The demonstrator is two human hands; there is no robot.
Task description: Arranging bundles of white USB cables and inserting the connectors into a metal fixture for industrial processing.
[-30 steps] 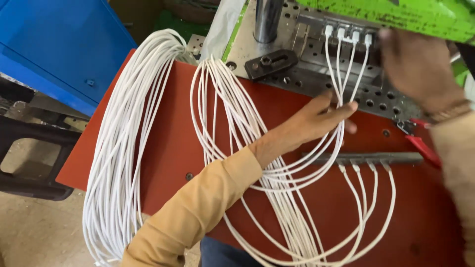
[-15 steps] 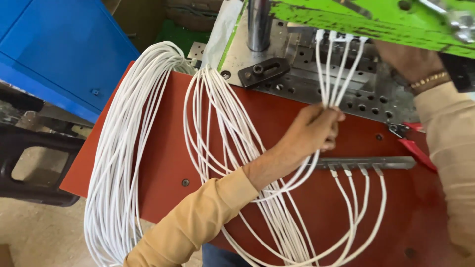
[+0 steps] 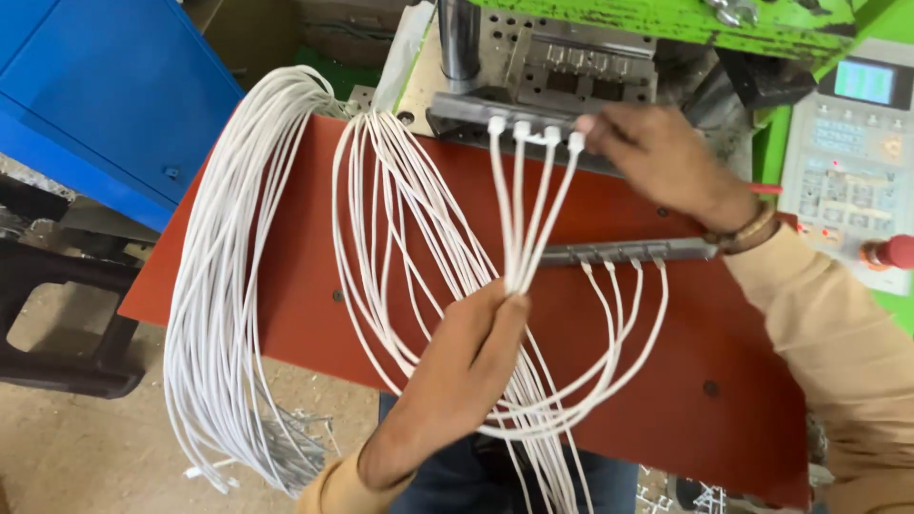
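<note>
White cables [image 3: 519, 219], head view: four moulded ends sit centre top at the metal fixture [image 3: 495, 112]. Left hand [image 3: 466, 366], grip clamped on their bunched strands mid-frame; right hand [image 3: 657, 157] fingers pinched at the rightmost end. Four more hang from a grey bar [image 3: 628, 252]; big loose bundle [image 3: 228, 286] left, seemingly undone. Red desk [image 3: 314, 247].

White cables [image 3: 519, 224]: smooth plastic sheath, slight sheen. Surface [image 3: 286, 247]: matt red sheet, smooth. Press frame [image 3: 666, 14]: green painted metal, chipped and rough. Die block [image 3: 571, 71]: bare grey metal, dull. Cabinet [image 3: 105, 86]: blue painted metal, smooth. Sleeve [image 3: 838, 352]: tan cloth.
</note>
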